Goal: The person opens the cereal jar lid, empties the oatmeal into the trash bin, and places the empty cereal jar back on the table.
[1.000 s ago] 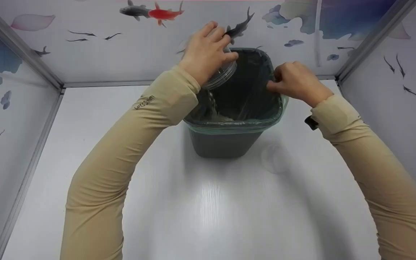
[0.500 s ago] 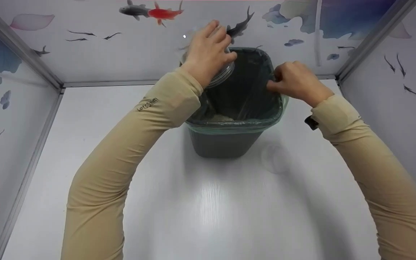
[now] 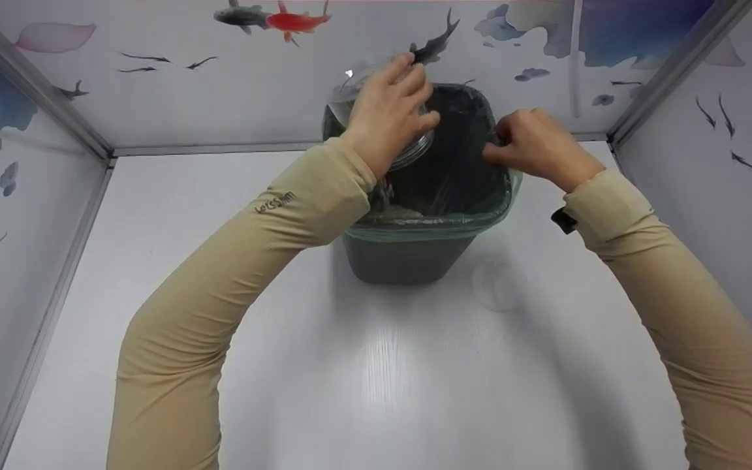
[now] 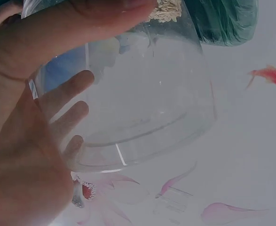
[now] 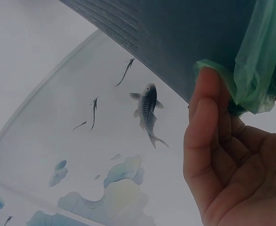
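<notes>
In the head view my left hand (image 3: 390, 116) grips a clear plastic jar (image 3: 350, 91), tilted mouth-down over a grey trash bin (image 3: 408, 260). Pale flakes that look like oats (image 4: 168, 10) lie near the jar's mouth in the left wrist view; the rest of the jar looks bare. Some flakes drop from the mouth onto a small pale heap (image 3: 403, 213) inside the bin. A dark green bag (image 3: 441, 231) lines the bin and folds over its rim. At the right rim, my right hand (image 3: 539, 147) pinches the bag's edge, fingers curled around it.
A clear round lid (image 3: 499, 284) lies on the white table (image 3: 382, 378), just right of the bin's base. Behind the bin stands a white panel (image 3: 173, 111) printed with fish, and similar panels close off both sides.
My left hand has come slightly toward me and to the right with the jar. Falling flakes, hardly visible half a second ago, show again below the mouth. The right hand stays put.
</notes>
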Tool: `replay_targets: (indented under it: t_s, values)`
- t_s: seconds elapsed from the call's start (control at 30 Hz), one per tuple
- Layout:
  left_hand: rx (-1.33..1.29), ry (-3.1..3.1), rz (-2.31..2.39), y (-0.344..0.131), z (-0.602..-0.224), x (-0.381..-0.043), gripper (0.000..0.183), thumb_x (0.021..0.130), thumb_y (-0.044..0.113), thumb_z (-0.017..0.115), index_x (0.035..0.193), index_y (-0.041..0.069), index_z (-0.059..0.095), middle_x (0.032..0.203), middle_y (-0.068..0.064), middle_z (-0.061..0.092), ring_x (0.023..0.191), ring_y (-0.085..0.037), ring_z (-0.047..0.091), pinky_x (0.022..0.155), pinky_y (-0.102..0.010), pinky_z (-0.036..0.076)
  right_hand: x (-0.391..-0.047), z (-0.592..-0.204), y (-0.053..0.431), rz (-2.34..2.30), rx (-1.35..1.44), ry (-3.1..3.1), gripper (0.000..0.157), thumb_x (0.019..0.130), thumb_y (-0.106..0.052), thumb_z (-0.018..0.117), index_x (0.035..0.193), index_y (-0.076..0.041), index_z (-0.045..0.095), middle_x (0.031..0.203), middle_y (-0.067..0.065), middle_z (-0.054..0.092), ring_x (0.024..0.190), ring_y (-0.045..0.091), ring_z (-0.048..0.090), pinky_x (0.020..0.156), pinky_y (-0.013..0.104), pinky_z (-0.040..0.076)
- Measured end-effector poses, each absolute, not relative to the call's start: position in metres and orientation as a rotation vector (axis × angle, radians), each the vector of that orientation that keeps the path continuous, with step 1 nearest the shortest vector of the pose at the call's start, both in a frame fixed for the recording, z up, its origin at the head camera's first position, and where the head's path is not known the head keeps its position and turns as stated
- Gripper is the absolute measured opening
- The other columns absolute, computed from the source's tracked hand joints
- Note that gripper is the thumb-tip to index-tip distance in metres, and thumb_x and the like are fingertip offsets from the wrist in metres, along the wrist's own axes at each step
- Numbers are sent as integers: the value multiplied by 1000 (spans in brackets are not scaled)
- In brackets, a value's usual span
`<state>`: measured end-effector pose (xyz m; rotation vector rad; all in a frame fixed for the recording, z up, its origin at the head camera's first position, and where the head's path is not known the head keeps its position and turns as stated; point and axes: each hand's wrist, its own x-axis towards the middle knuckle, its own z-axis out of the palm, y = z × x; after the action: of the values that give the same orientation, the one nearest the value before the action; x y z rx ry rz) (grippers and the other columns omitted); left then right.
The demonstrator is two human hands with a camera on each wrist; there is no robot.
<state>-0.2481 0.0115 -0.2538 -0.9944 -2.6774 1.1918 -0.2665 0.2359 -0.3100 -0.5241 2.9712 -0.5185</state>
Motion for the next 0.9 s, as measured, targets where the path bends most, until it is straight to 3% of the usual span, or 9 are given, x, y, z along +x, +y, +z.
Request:
replay_targets:
  t_s: [0.23, 0.57, 0.9]
  values:
    - [-1026, -2648, 1263, 15, -255, -247, 73, 93, 17, 63, 152, 29, 23, 158, -13, 16, 144, -31, 8, 114, -47, -1, -267, -310, 237, -526, -518, 2956, 23, 87, -19, 56, 77, 1, 60, 58, 4, 42, 49, 18, 43, 44, 30, 33]
    - [-953, -2666, 1026, -1, -245, -246, 70, 93, -1, 60, 148, 29, 28, 153, -11, 25, 142, -30, 15, 115, -43, 5, -267, -310, 235, -557, -482, 2931, 27, 89, -21, 56, 88, 4, 64, 65, 9, 51, 56, 22, 49, 46, 29, 39]
    - [-941, -2586, 856, -7, -236, -238, 76, 91, -10, 57, 148, 30, 26, 154, -10, 26, 142, -29, 17, 116, -43, 5, -266, -312, 236, -551, -524, 2964, 23, 87, -19, 57, 74, 0, 60, 57, 4, 43, 49, 18, 42, 43, 30, 33]
